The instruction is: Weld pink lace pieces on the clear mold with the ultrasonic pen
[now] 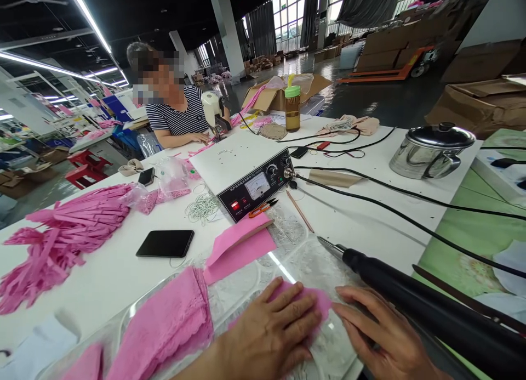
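Note:
My left hand (275, 328) lies flat, palm down, on a thin pink fabric piece (322, 303) and hides most of it. Beside it, my right hand (382, 333) has its fingers apart and slightly bent, with fingertips at the fabric's right edge. Both are over a clear, scuffed work sheet (238, 287). A black handheld tool (427, 303) with a pointed metal tip rests just beyond my right hand, untouched. To the left lies a stack of pink fabric pieces (168, 319) with scalloped edges. Beyond my hands is a folded pink sheet (242, 245).
A black control box (257, 185) with a dial and cables stands ahead, orange snips (261, 209) before it. A phone (165, 243) and pink strips (78, 221) lie left. A lidded metal mug (427, 155) stands right. Across the table, a person (176, 114) sits at a sewing machine (213, 108).

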A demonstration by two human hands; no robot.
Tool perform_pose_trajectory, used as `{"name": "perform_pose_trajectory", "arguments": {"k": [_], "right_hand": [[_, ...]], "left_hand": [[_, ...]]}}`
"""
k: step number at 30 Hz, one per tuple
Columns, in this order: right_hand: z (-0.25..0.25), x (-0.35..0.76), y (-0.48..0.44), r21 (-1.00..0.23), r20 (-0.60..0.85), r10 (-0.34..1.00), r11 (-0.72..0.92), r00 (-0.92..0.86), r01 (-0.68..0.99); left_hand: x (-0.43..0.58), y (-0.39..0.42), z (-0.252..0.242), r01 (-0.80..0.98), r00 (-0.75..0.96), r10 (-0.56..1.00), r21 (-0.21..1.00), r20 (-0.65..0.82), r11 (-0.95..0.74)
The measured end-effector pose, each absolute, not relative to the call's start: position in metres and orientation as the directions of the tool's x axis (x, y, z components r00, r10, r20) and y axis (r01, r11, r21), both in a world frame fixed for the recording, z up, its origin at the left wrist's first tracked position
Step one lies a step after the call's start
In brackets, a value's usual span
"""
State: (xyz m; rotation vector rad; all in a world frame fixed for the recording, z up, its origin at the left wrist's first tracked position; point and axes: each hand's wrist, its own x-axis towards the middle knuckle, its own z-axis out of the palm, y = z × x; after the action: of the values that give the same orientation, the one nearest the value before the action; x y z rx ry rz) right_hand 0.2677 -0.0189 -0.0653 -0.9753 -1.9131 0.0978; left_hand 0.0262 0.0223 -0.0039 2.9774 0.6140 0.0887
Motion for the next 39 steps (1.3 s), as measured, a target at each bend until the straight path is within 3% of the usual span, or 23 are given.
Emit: {"name": "perform_pose_trajectory", "arguments": {"k": [18,24,39], "right_hand": [[-0.067,0.2656,-0.0186,-0.431,0.712,0.664,0.67,-0.229,0.605],[-0.0703,0.2657,-0.0177,-0.443,0.647,0.71,0.646,-0.278,0.621],[-0.0634,0.2634,-0.0154,-0.396,0.744,0.637,0.663,-0.201,0.635]], "left_hand": [[0.0256,0.0202,-0.003,0.384,0.922,0.385,0.03,0.05,-0.923],[0.0243,0.0209,-0.0051,0.39,0.92,0.391,0.037,0.037,-0.92],[0.0249,0.0202,-0.0039,0.388,0.919,0.393,0.116,0.029,-0.914]]}}
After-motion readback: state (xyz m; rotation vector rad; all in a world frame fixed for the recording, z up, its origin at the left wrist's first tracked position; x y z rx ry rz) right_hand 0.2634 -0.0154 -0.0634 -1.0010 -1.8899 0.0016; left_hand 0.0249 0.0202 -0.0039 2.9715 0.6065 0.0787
